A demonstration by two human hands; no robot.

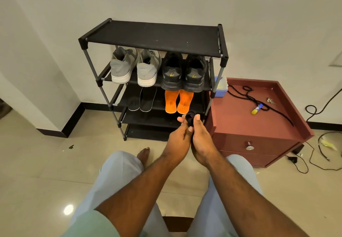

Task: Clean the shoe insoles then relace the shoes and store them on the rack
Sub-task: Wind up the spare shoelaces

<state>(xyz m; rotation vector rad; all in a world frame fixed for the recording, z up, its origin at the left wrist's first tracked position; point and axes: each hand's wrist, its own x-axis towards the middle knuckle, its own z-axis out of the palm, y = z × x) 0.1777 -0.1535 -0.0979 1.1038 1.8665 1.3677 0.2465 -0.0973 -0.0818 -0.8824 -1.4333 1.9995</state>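
At the centre of the frame, both hands meet in front of the rack (153,35): the left hand (178,136) and the right hand (202,140) are pressed close together, fingers curled round a small black bundle (190,117) pinched between their fingertips; whether it is cloth or lace cannot be told. Behind them, on the rack's second shelf, sit the grey shoes (135,66) at left and the black shoes (184,72) at right, heels toward the camera. One shelf lower lie the dark insoles (142,99) under the grey pair and the orange insoles (178,100) under the black pair, the bundle just below the orange ones in the picture. Right of the rack stands a red cabinet (259,138); on its top are a black lace (259,99), a glue stick (257,108), keys (270,100) and a blue box (221,87) at its back left corner. Cables (314,155) trail on the floor at far right.
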